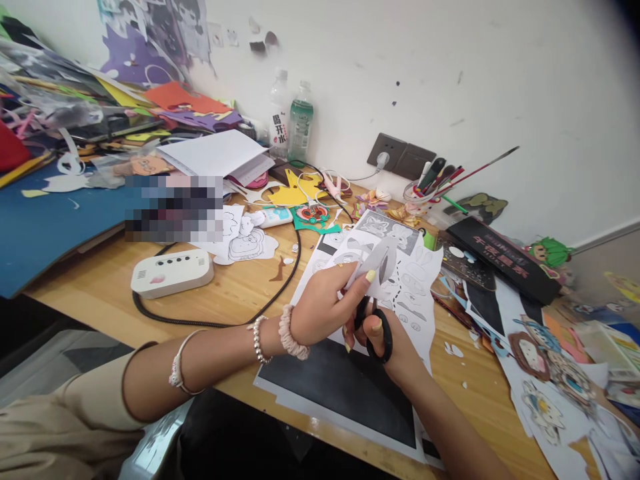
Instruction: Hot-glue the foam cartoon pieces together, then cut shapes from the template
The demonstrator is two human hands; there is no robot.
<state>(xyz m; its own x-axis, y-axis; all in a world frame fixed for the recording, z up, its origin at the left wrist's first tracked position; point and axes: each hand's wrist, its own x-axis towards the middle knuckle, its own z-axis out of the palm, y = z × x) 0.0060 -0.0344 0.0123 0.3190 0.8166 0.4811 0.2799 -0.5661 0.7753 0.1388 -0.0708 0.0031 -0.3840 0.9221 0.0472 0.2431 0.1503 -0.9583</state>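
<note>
My left hand (327, 303) pinches a small white paper cutout (367, 263) between thumb and fingers, above printed black-and-white sheets (410, 287). My right hand (395, 343) grips black-handled scissors (376, 313), thumb through one loop, with the blades pointing up into the paper cutout. Both hands sit close together over the wooden desk (235, 293). A black sheet (345, 393) lies under my wrists at the desk's front edge.
A white power strip (171, 272) with a black cable lies to the left. Two bottles (293, 123) stand by the wall. A cup of pens and brushes (430, 187), a black box (505, 260) and several paper cutouts crowd the right. Coloured paper piles fill the far left.
</note>
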